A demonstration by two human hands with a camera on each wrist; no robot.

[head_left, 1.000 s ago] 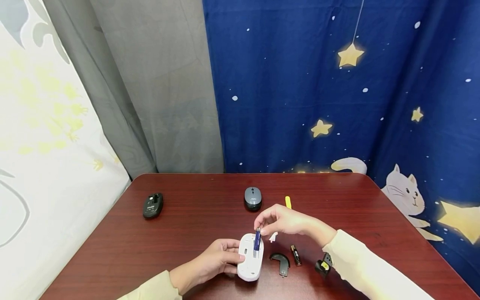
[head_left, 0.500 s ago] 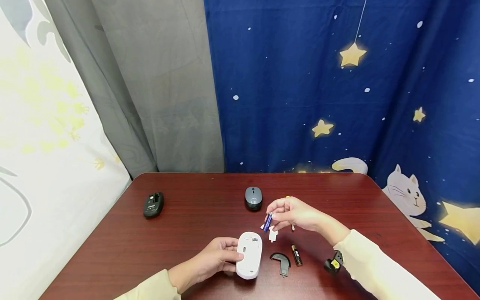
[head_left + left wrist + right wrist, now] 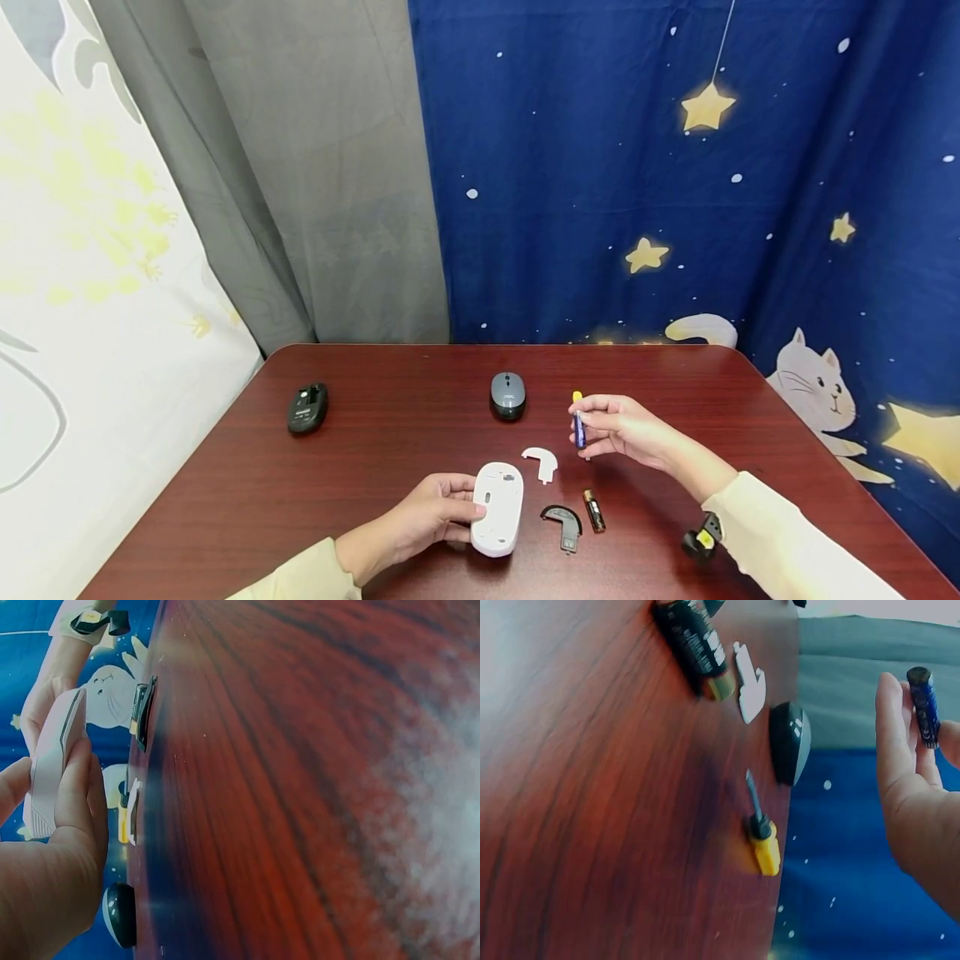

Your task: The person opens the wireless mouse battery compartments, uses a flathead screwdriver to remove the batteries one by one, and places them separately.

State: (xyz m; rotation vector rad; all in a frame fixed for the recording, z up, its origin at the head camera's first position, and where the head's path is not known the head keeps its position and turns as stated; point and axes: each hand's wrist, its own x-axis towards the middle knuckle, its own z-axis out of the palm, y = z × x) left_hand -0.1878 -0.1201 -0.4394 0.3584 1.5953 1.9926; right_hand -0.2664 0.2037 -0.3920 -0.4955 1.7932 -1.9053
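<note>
My left hand (image 3: 431,515) grips a white computer mouse (image 3: 498,510), its underside turned up, above the table's near middle. In the left wrist view the mouse (image 3: 54,761) shows edge-on between thumb and fingers. To the right, my right hand (image 3: 626,429) pinches a blue battery (image 3: 579,433) between thumb and fingers, raised over the table. The right wrist view shows the battery (image 3: 924,709) well off the tabletop. Between the hands lie a white battery cover (image 3: 547,467), a black battery cover (image 3: 570,533) and a black-and-gold battery (image 3: 594,512).
A grey mouse (image 3: 507,396) stands at the table's back middle. At the far left lies a black mouse (image 3: 307,408) with its battery slot facing up. A yellow-handled screwdriver (image 3: 766,851) lies near the right hand. Curtains hang behind the table (image 3: 390,375).
My right hand has lifted the blue battery away from the white mouse and carried it to the right, uncovering the white battery cover. The left hand keeps its grip with hardly any movement.
</note>
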